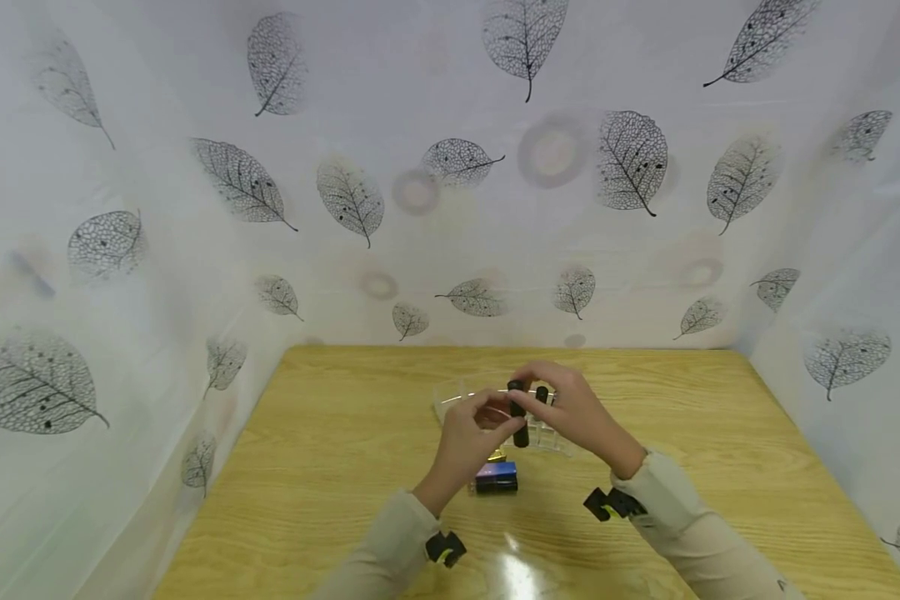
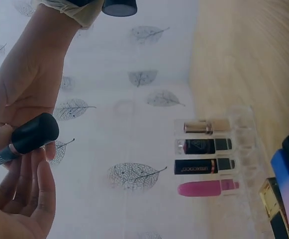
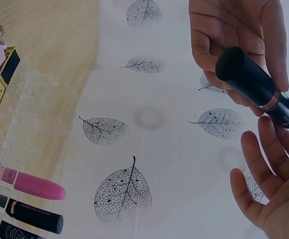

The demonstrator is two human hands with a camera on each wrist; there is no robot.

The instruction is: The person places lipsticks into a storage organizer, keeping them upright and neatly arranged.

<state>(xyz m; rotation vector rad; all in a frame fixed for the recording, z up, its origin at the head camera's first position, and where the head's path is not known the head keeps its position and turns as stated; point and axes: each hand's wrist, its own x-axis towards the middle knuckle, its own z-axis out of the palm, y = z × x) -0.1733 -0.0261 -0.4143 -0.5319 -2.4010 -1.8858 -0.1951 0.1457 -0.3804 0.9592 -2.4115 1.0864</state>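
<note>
Both hands meet around one black lipstick tube [image 1: 521, 433] with a rose-gold band, raised above the table and slightly tilted. My left hand [image 1: 465, 437] pinches it with thumb and fingers from the left. From the other side my right hand [image 1: 570, 412] pinches its upper end. In the right wrist view the wide black end of the lipstick tube [image 3: 243, 74] points toward the table side, and the narrower end with small lettering lies at the right fingertips. Behind the hands is a clear lipstick organizer [image 1: 450, 402], partly hidden by them.
The organizer holds a pink lipstick [image 2: 201, 188], a black lipstick [image 2: 196, 166], another dark one [image 2: 201, 146] and a gold one [image 2: 198, 127]. Nearer the person, a blue-to-pink lipstick [image 1: 497, 471] lies beside black and gold tubes. A leaf-print curtain [image 1: 450, 242] encloses the wooden table [image 1: 330, 467].
</note>
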